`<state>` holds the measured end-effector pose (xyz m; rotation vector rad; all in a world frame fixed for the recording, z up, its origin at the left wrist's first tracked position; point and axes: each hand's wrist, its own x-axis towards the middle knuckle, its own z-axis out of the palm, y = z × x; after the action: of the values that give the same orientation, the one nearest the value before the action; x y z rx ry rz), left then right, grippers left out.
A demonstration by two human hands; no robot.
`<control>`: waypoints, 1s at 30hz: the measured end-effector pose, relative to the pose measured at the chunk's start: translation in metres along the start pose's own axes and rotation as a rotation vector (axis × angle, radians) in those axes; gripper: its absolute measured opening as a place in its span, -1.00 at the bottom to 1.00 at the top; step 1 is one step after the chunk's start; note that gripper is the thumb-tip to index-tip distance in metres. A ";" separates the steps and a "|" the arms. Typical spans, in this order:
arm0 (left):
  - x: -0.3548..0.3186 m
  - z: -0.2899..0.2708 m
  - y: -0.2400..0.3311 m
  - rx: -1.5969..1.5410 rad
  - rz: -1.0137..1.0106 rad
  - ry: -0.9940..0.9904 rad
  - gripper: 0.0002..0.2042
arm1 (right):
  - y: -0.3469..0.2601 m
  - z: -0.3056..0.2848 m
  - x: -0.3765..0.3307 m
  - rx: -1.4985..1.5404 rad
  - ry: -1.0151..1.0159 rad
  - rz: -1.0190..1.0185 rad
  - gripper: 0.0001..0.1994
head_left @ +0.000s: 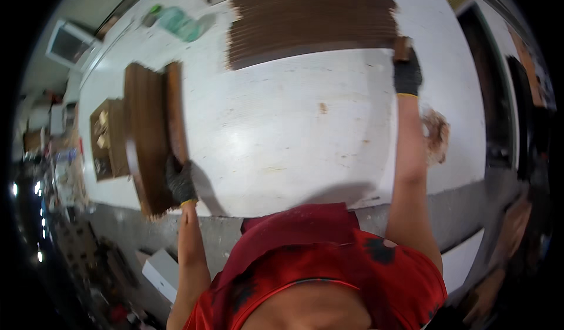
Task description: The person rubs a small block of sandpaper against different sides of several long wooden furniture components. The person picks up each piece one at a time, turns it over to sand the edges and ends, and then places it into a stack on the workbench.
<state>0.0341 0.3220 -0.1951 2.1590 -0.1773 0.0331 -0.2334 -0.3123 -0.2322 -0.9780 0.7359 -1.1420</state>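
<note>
My left hand, in a dark glove, is closed around the near end of a brown wooden strip. That strip lies along the right side of a stack of similar brown strips on the white table's left. My right hand, gloved too, reaches far forward and grips a small brown block. The block is at the near right corner of a row of dark brown strips laid side by side with uneven ends; whether it touches them I cannot tell.
The white table carries scuffs and brown specks. A green-tinted plastic bottle lies at the far left. Left of the stack stands a brown box with pale scraps inside. A brown-stained, crumpled piece is beside my right forearm.
</note>
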 end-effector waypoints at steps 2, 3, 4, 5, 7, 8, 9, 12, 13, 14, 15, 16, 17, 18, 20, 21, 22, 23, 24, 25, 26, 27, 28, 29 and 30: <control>0.001 -0.003 -0.007 0.002 0.087 0.016 -0.46 | 0.000 0.000 0.013 -0.017 -0.139 0.019 -0.63; 0.003 0.002 0.004 0.007 0.089 0.008 -0.44 | 0.005 -0.018 0.028 0.229 -0.220 0.113 -0.65; 0.006 0.008 0.013 0.043 0.064 0.012 -0.42 | 0.016 -0.048 0.047 -0.031 -0.227 -0.006 -0.65; 0.008 0.010 0.010 0.065 0.060 0.023 -0.40 | 0.026 -0.075 0.066 -0.293 -0.220 -0.123 -0.65; -0.004 -0.008 0.005 0.204 0.057 0.077 -0.36 | 0.004 -0.020 0.021 -0.102 -0.025 -0.010 -0.67; -0.002 -0.005 0.013 0.312 0.094 0.066 -0.36 | 0.001 -0.032 0.026 -0.036 -0.008 -0.013 -0.67; -0.003 -0.001 0.026 0.356 0.144 0.063 -0.36 | 0.003 -0.045 0.033 0.032 0.005 -0.013 -0.67; -0.012 0.006 0.032 0.482 0.385 0.167 -0.38 | -0.003 -0.055 0.023 -1.245 -0.153 -0.544 -0.71; -0.019 0.023 0.052 0.381 0.415 0.144 -0.39 | -0.024 -0.033 0.002 -1.553 -0.161 -0.804 -0.71; -0.027 0.040 0.073 0.280 0.447 0.117 -0.40 | -0.046 -0.013 -0.020 -1.786 -0.107 -1.080 -0.69; -0.035 0.056 0.093 0.178 0.473 0.089 -0.40 | -0.056 0.004 -0.038 -1.736 -0.092 -1.182 -0.69; -0.048 0.073 0.108 0.059 0.393 -0.030 -0.35 | -0.059 0.024 -0.057 -1.594 -0.138 -1.177 -0.68; -0.045 0.094 0.121 -0.066 0.459 -0.143 -0.26 | -0.064 0.040 -0.080 -1.435 -0.175 -1.130 -0.68; -0.037 0.116 0.148 -0.115 0.522 -0.269 -0.17 | -0.073 0.054 -0.100 -1.325 -0.198 -1.079 -0.68; -0.020 0.158 0.197 -0.221 0.779 -0.418 -0.03 | -0.088 0.085 -0.139 -1.149 -0.253 -1.031 -0.67; -0.016 0.176 0.229 -0.105 0.973 -0.426 0.00 | -0.101 0.096 -0.154 -1.113 -0.260 -1.045 -0.67; -0.016 0.206 0.261 -0.150 1.120 -0.431 -0.09 | -0.104 0.098 -0.162 -1.094 -0.251 -1.023 -0.67; -0.023 0.206 0.295 -0.004 1.256 -0.387 -0.17 | -0.109 0.104 -0.171 -1.078 -0.265 -1.038 -0.67; -0.023 0.211 0.320 0.036 1.297 -0.540 -0.21 | -0.114 0.109 -0.180 -1.050 -0.279 -1.043 -0.66; -0.026 0.217 0.348 0.043 1.361 -0.691 -0.25 | -0.128 0.112 -0.191 -1.046 -0.268 -1.074 -0.66; -0.027 0.221 0.357 0.088 1.387 -0.855 -0.29 | -0.133 0.117 -0.197 -1.029 -0.286 -1.075 -0.65; -0.032 0.225 0.354 -0.033 1.370 -0.791 -0.41 | -0.137 0.121 -0.209 -1.001 -0.295 -1.075 -0.65; -0.038 0.231 0.348 -0.156 1.363 -0.731 -0.51 | -0.142 0.123 -0.218 -0.992 -0.293 -1.074 -0.65; -0.041 0.232 0.347 -0.281 1.360 -0.682 -0.61 | -0.146 0.124 -0.224 -0.988 -0.277 -1.069 -0.64; -0.040 0.230 0.349 -0.238 1.290 -0.706 -0.54 | -0.152 0.124 -0.232 -0.993 -0.258 -1.064 -0.64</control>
<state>-0.0644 -0.0561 -0.0402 1.4071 -1.8191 -0.0140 -0.2485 -0.0748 -0.0438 -2.5006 0.5387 -1.4863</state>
